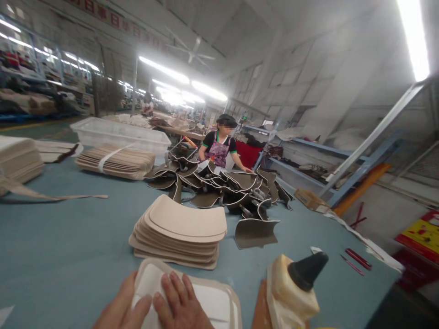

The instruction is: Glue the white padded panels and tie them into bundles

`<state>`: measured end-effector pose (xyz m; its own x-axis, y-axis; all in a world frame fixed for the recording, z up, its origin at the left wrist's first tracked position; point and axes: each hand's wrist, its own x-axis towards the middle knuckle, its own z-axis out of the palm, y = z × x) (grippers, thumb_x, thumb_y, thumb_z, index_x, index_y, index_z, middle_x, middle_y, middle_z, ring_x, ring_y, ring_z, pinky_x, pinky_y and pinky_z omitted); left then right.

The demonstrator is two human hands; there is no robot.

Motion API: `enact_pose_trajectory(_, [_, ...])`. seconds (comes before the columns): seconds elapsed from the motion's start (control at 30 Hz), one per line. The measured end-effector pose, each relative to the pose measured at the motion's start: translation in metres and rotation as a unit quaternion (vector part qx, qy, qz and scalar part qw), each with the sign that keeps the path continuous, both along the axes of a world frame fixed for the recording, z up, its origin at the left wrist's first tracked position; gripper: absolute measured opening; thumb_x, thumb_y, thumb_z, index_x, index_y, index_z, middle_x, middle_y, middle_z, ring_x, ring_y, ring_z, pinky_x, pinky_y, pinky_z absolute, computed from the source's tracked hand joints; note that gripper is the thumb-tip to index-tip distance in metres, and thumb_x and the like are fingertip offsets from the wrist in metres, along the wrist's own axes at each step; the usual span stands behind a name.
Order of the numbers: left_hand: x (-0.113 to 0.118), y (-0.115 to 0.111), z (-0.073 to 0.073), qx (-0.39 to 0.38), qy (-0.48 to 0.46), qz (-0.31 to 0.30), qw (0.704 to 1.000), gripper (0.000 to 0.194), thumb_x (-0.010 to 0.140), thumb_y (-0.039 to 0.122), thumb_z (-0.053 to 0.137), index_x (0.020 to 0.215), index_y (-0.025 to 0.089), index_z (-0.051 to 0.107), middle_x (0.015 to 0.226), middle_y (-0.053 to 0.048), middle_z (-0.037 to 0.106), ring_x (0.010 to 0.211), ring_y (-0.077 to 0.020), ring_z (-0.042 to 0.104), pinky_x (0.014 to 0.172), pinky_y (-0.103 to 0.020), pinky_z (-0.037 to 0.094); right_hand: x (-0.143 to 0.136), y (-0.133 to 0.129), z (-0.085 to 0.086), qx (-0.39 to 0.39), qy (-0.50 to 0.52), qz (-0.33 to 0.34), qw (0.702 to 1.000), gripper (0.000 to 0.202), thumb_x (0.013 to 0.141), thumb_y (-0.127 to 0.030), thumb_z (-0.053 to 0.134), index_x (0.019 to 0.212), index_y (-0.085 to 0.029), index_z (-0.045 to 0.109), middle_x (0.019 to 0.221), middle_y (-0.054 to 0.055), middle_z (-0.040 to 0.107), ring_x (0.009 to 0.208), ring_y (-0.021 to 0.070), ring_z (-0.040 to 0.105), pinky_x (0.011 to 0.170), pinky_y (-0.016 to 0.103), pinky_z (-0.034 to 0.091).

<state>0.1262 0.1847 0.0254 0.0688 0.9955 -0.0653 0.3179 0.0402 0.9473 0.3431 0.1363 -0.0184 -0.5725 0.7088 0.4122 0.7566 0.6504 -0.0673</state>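
Head view, near to far. Left hand (161, 306): flat, fingers spread, palm down on a beige panel (212, 301) with a white centre, pressing rather than gripping; nothing enclosed in it. The panel lies on the blue-grey surface (68, 256) directly under this hand, at the bottom edge of the frame. By its look it is thin, light and somewhat flexible, likely best held flat or lifted by its rim.

Right hand: barely in frame, so its grip cannot be told. A glue bottle (295, 292) with a black conical nozzle stands just right of the left hand, its body smeared and probably tacky.

Just beyond the left hand: a stack of beige panels (181, 233), fanned slightly. Further out: a loose heap of dark edged pieces (219, 187). Far left: a strapped bundle (116, 162) and a clear plastic bin (120, 135). Beyond the heap, a co-worker (219, 146) stands at the surface's far edge.
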Motion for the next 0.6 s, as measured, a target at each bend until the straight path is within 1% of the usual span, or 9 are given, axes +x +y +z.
enact_pose_trajectory(0.1, [0.000,-0.004,0.007,-0.004,-0.006,0.032,0.999,0.075,0.071,0.064,0.062,0.136,0.026,0.058,0.146,-0.007,0.064,0.142,-0.0354,0.052,0.120,-0.041,0.042,-0.001,-0.008,0.030,-0.032,0.004,0.039,0.999,0.105,0.092,-0.071,0.055,0.165,-0.016,0.003,0.169,0.023,0.021,0.157,0.0411,0.015,0.119,0.070,0.030])
enact_pose_trajectory(0.13, [-0.005,-0.004,0.010,-0.017,-0.009,0.036,0.999,0.074,0.071,0.065,0.062,0.133,0.024,0.060,0.144,-0.009,0.066,0.140,-0.0357,0.054,0.118,-0.041,0.044,-0.002,-0.011,0.042,-0.057,0.000,0.048,0.997,0.105,0.091,-0.075,0.053,0.165,-0.018,0.007,0.170,0.021,0.020,0.158,0.0398,0.016,0.121,0.067,0.027])
enact_pose_trajectory(0.2, [-0.018,-0.003,0.016,-0.074,-0.026,0.004,0.997,0.073,0.072,0.066,0.065,0.129,0.020,0.063,0.134,-0.012,0.072,0.128,-0.0361,0.064,0.104,-0.039,0.055,-0.004,-0.015,0.065,-0.121,-0.004,0.029,0.992,0.083,0.098,-0.065,0.050,0.163,-0.021,0.023,0.170,0.014,0.024,0.158,0.0329,0.020,0.126,0.059,0.021])
enact_pose_trajectory(0.3, [-0.032,0.000,0.027,-0.167,-0.010,-0.025,0.986,0.075,0.067,0.069,0.072,0.121,0.017,0.069,0.113,-0.011,0.080,0.100,-0.0348,0.075,0.077,-0.035,0.062,-0.006,-0.018,0.081,-0.125,0.020,0.011,0.992,0.075,0.097,-0.060,0.054,0.157,-0.018,0.036,0.165,0.014,0.037,0.153,0.0309,0.032,0.126,0.056,0.023])
enact_pose_trajectory(0.37, [-0.034,0.001,0.031,-0.184,0.029,-0.017,0.982,0.072,0.062,0.070,0.076,0.110,0.016,0.073,0.102,-0.011,0.082,0.092,-0.0346,0.076,0.070,-0.034,0.060,0.000,-0.021,0.081,-0.086,0.037,-0.035,0.995,0.078,0.093,-0.058,0.061,0.155,-0.014,0.040,0.164,0.018,0.038,0.152,0.0330,0.033,0.125,0.058,0.025])
enact_pose_trajectory(0.43, [-0.034,0.001,0.033,-0.191,0.054,-0.021,0.980,0.067,0.061,0.070,0.077,0.098,0.014,0.076,0.095,-0.013,0.081,0.087,-0.0341,0.075,0.065,-0.033,0.057,0.014,-0.030,0.074,-0.038,0.073,-0.149,0.985,0.080,0.091,-0.053,0.066,0.154,-0.011,0.041,0.164,0.022,0.036,0.153,0.0357,0.031,0.124,0.060,0.027])
enact_pose_trajectory(0.47, [-0.034,0.000,0.034,-0.201,0.051,-0.028,0.978,0.065,0.061,0.070,0.078,0.093,0.014,0.076,0.092,-0.013,0.081,0.084,-0.0332,0.074,0.062,-0.033,0.055,0.024,-0.036,0.069,-0.023,0.103,-0.224,0.969,0.080,0.091,-0.052,0.066,0.154,-0.010,0.040,0.163,0.023,0.036,0.153,0.0368,0.031,0.123,0.061,0.028])
enact_pose_trajectory(0.53, [-0.034,-0.004,0.036,-0.217,0.013,-0.041,0.975,0.063,0.062,0.070,0.077,0.091,0.014,0.075,0.088,-0.013,0.081,0.077,-0.0300,0.073,0.056,-0.031,0.052,0.046,-0.051,0.055,-0.038,0.184,-0.369,0.910,0.081,0.092,-0.052,0.064,0.154,-0.007,0.039,0.158,0.027,0.041,0.149,0.0380,0.039,0.119,0.059,0.036])
enact_pose_trajectory(0.6, [-0.035,-0.011,0.043,-0.209,-0.034,-0.050,0.976,0.062,0.065,0.069,0.077,0.096,0.015,0.074,0.087,-0.009,0.081,0.074,-0.0268,0.072,0.055,-0.028,0.050,0.068,-0.068,0.036,-0.099,0.279,-0.447,0.844,0.082,0.092,-0.057,0.060,0.152,-0.004,0.043,0.147,0.029,0.054,0.137,0.0391,0.055,0.109,0.056,0.048])
